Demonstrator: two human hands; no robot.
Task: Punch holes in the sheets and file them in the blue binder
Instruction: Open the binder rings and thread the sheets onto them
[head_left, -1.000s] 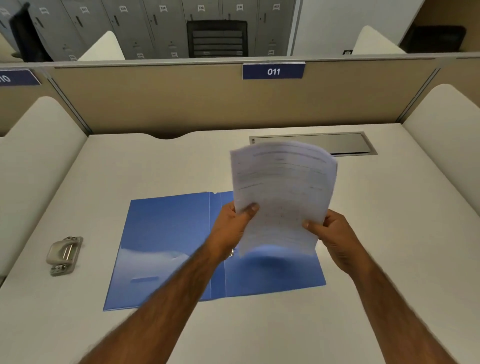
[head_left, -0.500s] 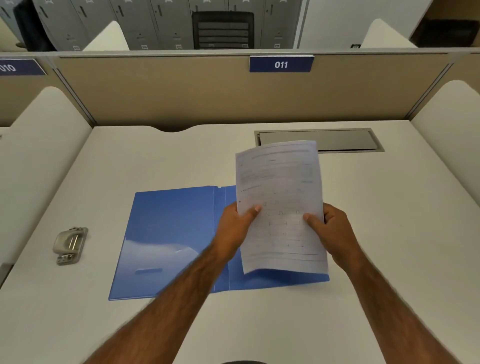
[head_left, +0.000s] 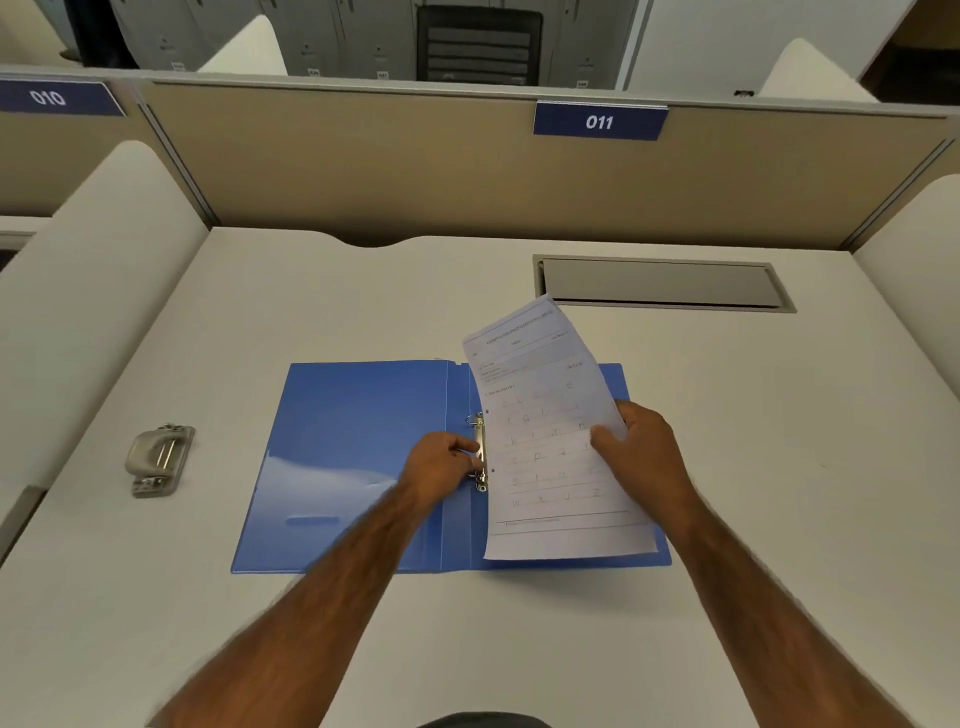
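Observation:
The blue binder (head_left: 358, 447) lies open flat on the desk, its metal ring clip (head_left: 480, 451) at the spine. My right hand (head_left: 636, 444) grips the printed sheets (head_left: 550, 447) by their right edge and holds them over the binder's right half, punched edge beside the rings, top edge lifted. My left hand (head_left: 441, 460) rests on the binder with its fingers pinching the ring clip. Part of the clip is hidden by those fingers.
A grey metal hole punch (head_left: 158, 460) sits at the desk's left side. A recessed grey cable flap (head_left: 662, 283) lies at the back right. Beige partition panels with labels 010 and 011 close the back; white dividers flank both sides.
The sheets have come down from in front of me to the binder's right half. My left hand has let go of the sheets and moved to the ring clip.

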